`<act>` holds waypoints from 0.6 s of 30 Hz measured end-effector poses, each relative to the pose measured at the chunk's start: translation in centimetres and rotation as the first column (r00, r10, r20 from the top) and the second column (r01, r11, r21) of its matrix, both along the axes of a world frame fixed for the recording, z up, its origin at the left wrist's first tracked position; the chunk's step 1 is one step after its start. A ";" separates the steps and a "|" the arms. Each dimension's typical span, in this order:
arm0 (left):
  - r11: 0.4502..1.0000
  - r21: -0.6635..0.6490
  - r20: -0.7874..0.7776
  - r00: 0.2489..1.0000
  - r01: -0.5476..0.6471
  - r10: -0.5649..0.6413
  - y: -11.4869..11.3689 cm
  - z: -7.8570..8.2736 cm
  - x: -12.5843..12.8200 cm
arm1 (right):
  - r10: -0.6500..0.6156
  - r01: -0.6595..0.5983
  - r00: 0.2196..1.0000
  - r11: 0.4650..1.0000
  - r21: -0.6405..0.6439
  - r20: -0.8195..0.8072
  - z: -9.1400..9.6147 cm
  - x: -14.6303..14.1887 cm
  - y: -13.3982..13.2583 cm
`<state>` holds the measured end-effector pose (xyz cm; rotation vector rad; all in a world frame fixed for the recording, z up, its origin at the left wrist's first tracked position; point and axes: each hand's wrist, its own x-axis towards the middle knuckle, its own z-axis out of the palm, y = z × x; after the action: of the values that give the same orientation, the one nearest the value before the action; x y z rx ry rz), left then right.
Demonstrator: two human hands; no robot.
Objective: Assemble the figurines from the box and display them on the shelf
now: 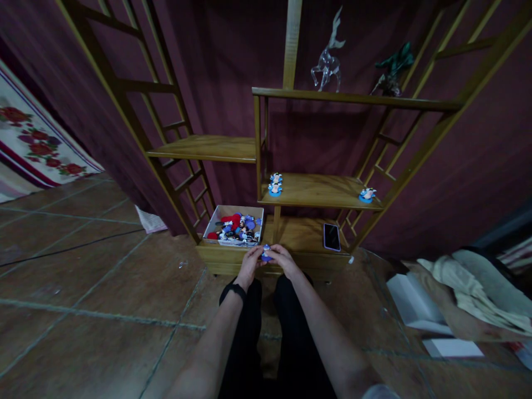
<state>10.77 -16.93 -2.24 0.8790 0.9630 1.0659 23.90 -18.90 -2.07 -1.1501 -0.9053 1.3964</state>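
My left hand (250, 263) and my right hand (281, 259) meet in front of the lowest shelf, fingers pinched together on a small blue and white figurine (266, 252). A black band sits on my left wrist. Just behind my left hand stands a white box (219, 216) filled with several red, purple and blue small toys. Two matching blue figurines (275, 184) stand at the left end of the middle wooden shelf (318, 195), and a third figurine (367, 194) stands at its right end.
A phone (331, 236) lies flat on the bottom shelf at right. A glass deer (328, 62) and a dark green ornament (392, 69) stand on the top shelf. White boxes and cloth (465, 299) lie on the tiled floor at right. A paper scrap (150, 221) lies left.
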 end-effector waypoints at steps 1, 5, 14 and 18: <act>1.000 0.002 0.001 1.000 0.001 -0.001 0.0 0.1 0.0 | -0.013 0.013 1.000 1.000 -0.015 -0.008 0.0 0.0 0.0; 1.000 0.003 -0.017 1.000 0.026 -0.026 -0.2 0.4 0.0 | -0.053 0.050 0.996 0.998 -0.044 -0.077 -0.1 0.1 0.1; 1.000 -0.013 -0.020 1.000 0.015 -0.015 -0.4 0.7 0.0 | -0.057 0.049 0.984 0.997 -0.055 -0.167 -0.1 0.2 0.2; 0.999 -0.031 -0.001 1.000 0.022 -0.022 -0.3 0.7 0.0 | -0.056 0.048 0.985 0.997 -0.056 -0.163 -0.2 0.2 0.2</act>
<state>10.80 -17.28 -1.49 0.8628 0.9668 1.0295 24.15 -18.65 -2.23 -1.0719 -0.7213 1.4562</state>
